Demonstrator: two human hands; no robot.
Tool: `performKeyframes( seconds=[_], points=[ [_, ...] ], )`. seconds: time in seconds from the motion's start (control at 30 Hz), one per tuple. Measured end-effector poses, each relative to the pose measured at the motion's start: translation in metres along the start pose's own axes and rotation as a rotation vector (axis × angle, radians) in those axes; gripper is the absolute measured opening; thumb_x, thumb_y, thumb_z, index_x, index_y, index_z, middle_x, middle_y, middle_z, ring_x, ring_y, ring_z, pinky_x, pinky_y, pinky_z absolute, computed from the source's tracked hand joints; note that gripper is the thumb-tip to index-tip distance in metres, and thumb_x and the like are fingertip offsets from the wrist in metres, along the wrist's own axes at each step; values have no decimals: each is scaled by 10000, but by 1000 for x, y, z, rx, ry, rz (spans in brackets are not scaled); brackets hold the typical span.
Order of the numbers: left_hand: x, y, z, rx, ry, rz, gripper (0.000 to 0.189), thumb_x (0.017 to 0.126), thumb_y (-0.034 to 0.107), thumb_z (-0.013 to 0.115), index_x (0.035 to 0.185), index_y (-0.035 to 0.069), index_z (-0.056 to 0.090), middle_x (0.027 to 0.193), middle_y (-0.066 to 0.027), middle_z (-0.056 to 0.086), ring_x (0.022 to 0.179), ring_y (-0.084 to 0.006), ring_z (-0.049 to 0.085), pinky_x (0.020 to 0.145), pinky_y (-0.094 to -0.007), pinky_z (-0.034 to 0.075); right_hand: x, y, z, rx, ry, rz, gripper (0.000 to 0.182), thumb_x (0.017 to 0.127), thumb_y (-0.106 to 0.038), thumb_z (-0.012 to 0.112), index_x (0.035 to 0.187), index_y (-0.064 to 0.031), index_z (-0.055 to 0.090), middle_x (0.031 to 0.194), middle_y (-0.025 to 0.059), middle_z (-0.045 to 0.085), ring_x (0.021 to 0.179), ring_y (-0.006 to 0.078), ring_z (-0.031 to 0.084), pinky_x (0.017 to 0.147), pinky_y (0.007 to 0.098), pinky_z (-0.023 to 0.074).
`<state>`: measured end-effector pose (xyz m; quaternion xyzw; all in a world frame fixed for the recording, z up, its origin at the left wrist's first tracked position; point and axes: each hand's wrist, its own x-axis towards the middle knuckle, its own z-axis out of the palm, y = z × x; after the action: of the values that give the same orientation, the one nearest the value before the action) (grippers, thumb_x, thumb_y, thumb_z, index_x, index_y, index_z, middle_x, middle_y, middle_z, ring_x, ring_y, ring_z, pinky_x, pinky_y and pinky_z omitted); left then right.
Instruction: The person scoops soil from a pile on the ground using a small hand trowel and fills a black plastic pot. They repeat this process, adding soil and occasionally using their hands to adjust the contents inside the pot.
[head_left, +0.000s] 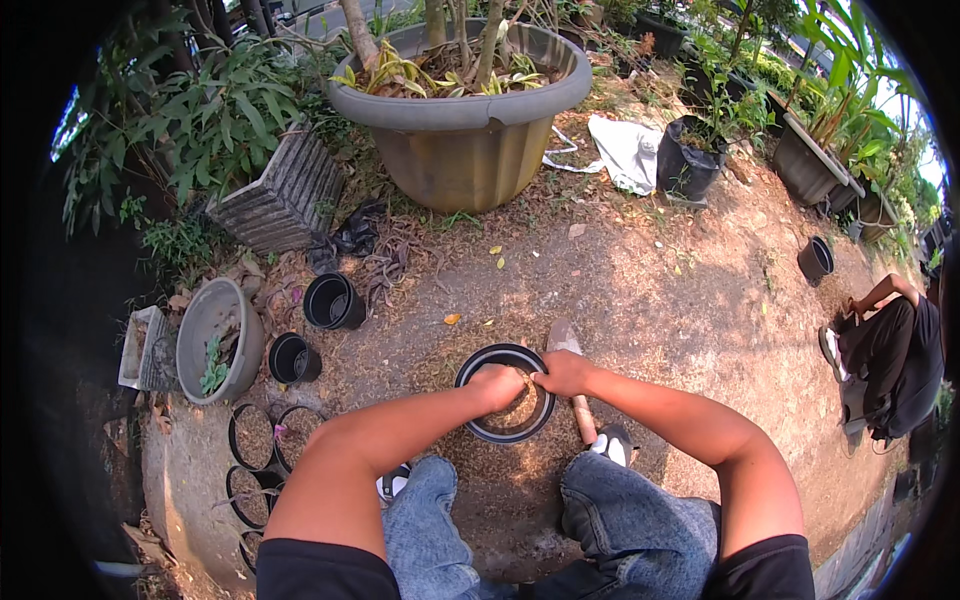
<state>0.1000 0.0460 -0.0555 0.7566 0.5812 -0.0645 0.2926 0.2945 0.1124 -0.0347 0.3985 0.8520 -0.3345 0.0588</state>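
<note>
A round black plastic pot stands on the ground between my feet, with loose brown material inside. My left hand reaches into it, its fingers curled and partly hidden, so what they hold does not show. At the pot's right side my right hand grips the rim, thumb over the inner edge. Just beyond that hand, a trowel lies on the soil. Its wooden-looking handle points toward my right shoe, and part of it is covered by my wrist.
Several filled black pots stand at left. Behind them are two black pots and a grey basin. A large planter stands ahead. At right, a person crouches near another black pot.
</note>
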Motion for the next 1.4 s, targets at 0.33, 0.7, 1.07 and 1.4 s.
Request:
performKeyframes(
  seconds=[0.33,0.7,1.07,1.4],
  points=[
    [-24,-11,-20,366,-110,195,173,881,171,639,952,76,766,1023,-177,759,939,-352,755,785,-475,601,2,3,-1,-42,-37,30,449,953,-416,613,1115,-14,730,1095,255,728,1091,423,680,965,504,523],
    [-63,-28,-55,130,75,666,177,972,219,620,976,44,594,999,-130,600,1040,-340,584,891,-489,510,1,-19,-23,-150,51,-109,437,981,-400,604,1256,-64,647,1065,242,725,1060,435,681,918,531,538],
    [-69,-38,-75,129,245,682,170,974,215,613,984,53,563,980,-137,579,1002,-347,583,867,-496,503,16,-34,-27,-152,254,-331,426,973,-403,607,1294,-125,644,1169,142,687,1079,379,678,922,492,547],
    [-53,-37,-101,-71,488,292,218,990,244,578,1060,41,611,1036,-173,635,1026,-393,636,866,-514,511,7,-40,-50,-103,420,-169,317,948,-347,650,1193,-152,696,1123,140,678,1031,368,689,856,485,564]
  ],
)
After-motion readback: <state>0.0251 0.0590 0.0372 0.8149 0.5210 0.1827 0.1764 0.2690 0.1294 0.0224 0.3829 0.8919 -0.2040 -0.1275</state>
